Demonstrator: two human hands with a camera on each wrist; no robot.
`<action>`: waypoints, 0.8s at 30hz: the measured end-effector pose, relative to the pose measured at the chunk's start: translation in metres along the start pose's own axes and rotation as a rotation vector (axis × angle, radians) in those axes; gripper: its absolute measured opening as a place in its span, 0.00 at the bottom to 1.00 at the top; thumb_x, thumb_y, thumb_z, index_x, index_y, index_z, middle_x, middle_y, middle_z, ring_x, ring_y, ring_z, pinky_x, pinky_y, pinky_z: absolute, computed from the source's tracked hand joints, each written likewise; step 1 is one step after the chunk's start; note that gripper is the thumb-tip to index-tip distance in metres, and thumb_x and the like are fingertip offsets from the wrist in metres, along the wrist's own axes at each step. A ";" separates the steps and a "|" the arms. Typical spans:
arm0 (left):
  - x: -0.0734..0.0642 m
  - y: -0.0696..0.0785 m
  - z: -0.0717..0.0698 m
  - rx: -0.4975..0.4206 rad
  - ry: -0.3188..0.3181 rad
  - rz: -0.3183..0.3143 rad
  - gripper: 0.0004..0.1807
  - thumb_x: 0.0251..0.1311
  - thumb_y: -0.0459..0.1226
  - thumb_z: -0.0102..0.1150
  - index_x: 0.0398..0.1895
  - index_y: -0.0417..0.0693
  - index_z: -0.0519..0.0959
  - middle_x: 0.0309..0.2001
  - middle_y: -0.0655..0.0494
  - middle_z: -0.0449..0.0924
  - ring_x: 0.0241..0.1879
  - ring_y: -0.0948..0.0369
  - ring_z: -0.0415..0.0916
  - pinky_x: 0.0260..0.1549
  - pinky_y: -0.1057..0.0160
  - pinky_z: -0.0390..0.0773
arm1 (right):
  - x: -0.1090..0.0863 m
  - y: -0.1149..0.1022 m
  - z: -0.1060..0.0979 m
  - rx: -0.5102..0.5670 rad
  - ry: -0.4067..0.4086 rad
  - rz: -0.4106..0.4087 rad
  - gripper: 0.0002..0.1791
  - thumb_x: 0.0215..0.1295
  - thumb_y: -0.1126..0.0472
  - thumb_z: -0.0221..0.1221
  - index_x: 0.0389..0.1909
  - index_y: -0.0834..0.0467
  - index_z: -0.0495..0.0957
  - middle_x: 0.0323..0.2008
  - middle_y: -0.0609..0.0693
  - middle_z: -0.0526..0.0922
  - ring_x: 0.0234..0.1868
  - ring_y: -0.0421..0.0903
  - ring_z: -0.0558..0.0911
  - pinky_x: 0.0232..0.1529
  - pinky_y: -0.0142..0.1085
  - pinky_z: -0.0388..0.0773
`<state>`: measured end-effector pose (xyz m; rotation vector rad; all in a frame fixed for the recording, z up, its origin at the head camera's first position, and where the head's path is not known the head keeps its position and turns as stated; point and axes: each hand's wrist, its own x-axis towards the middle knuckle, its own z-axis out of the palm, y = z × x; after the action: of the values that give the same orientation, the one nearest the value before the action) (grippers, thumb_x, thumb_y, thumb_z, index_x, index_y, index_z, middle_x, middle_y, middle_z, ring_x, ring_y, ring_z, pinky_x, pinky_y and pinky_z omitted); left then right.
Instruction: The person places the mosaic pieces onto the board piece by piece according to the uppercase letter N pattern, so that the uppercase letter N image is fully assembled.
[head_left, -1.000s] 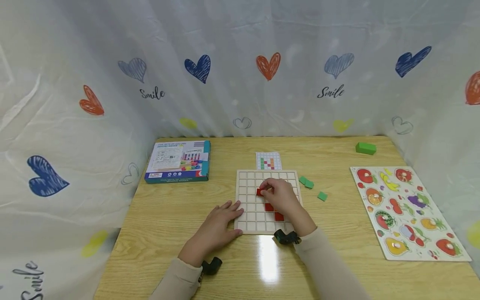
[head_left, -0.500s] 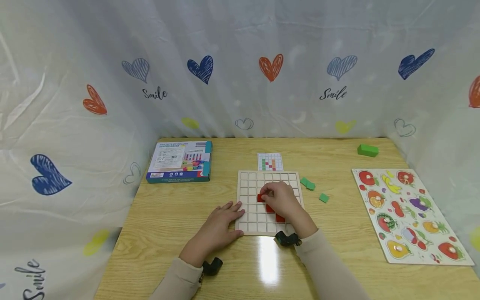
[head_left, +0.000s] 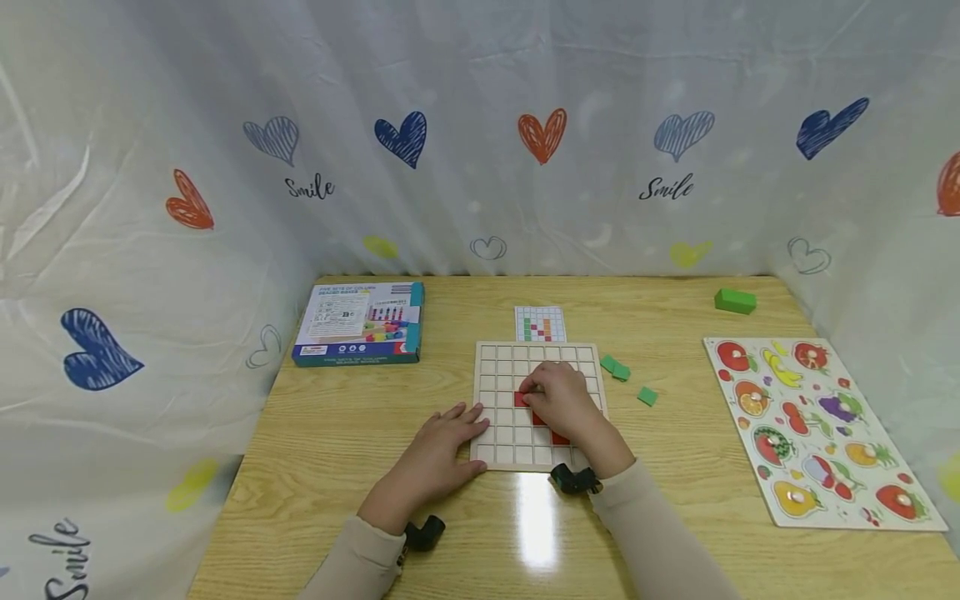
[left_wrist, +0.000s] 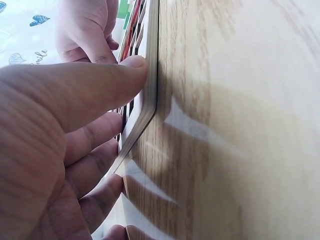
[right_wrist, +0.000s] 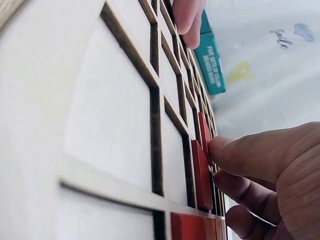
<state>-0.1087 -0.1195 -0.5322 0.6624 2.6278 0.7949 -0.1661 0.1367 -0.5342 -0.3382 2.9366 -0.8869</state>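
Note:
A wooden grid board [head_left: 502, 454] lies on the table. My left hand [head_left: 441, 450] rests at its left edge, fingers spread; in the left wrist view the thumb [left_wrist: 132, 62] touches the board's rim. Over the board, my right hand [head_left: 561, 402] pinches a red square tile [head_left: 519, 400] at a cell left of centre. The right wrist view has the thumb [right_wrist: 218, 148] against that tile [right_wrist: 204, 131]. Two more red tiles, a middle one [head_left: 539, 419] and a lower one [head_left: 559, 438], step down to the right. The right hand hides part of the grid.
Behind the board lies a pattern card [head_left: 539, 323] with coloured squares. Several green tiles [head_left: 647, 396] lie right of the board. A fruit puzzle board [head_left: 817, 433] is farther right, a green block [head_left: 735, 301] at the back, and a toy box [head_left: 358, 323] at back left.
My right hand has come down slightly toward me with the red tile, which now lies lower in line with a grid cell. The left hand stays at the board's edge.

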 end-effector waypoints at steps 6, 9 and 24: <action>0.000 -0.001 0.001 0.006 0.006 0.007 0.35 0.68 0.46 0.75 0.77 0.51 0.78 0.84 0.55 0.66 0.86 0.46 0.57 0.84 0.33 0.54 | -0.002 0.003 -0.002 0.011 0.018 -0.004 0.02 0.71 0.59 0.72 0.41 0.51 0.92 0.46 0.47 0.88 0.56 0.55 0.82 0.57 0.57 0.74; 0.000 -0.001 0.001 0.008 0.007 0.008 0.35 0.68 0.46 0.75 0.77 0.51 0.78 0.84 0.55 0.66 0.86 0.45 0.57 0.84 0.33 0.54 | -0.005 0.012 -0.011 0.044 0.072 -0.003 0.05 0.72 0.60 0.71 0.44 0.54 0.92 0.50 0.52 0.88 0.58 0.59 0.81 0.61 0.60 0.74; -0.001 0.002 -0.001 0.006 -0.005 0.000 0.36 0.69 0.46 0.74 0.78 0.51 0.76 0.84 0.55 0.65 0.86 0.45 0.56 0.85 0.33 0.53 | -0.046 0.104 -0.078 0.069 0.278 0.251 0.15 0.77 0.61 0.65 0.58 0.61 0.87 0.62 0.66 0.85 0.63 0.70 0.78 0.65 0.75 0.59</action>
<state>-0.1076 -0.1188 -0.5302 0.6648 2.6269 0.7851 -0.1500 0.2738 -0.5275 0.1701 3.0865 -1.0694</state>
